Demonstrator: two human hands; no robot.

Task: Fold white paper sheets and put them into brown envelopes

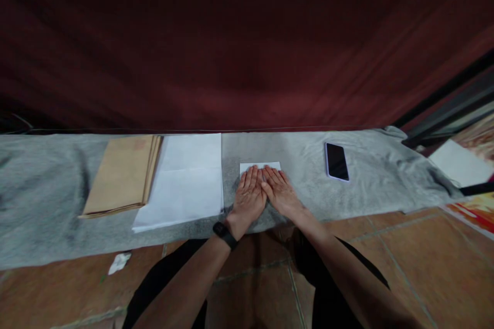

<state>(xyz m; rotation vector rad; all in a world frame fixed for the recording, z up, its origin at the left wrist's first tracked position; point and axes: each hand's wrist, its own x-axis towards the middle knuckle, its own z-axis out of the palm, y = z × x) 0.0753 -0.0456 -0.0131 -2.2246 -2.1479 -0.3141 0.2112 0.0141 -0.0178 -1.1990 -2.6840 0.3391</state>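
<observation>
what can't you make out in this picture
- Head view: most of the small white paper, hidden under the left hand and right hand.
- Head view: the reddish mark on the brown paper stack, too blurred to read.
- Head view: the rest of the colourful sheet, cut off by the right edge.

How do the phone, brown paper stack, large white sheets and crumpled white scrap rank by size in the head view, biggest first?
1. Large white sheets
2. Brown paper stack
3. Phone
4. Crumpled white scrap
</observation>
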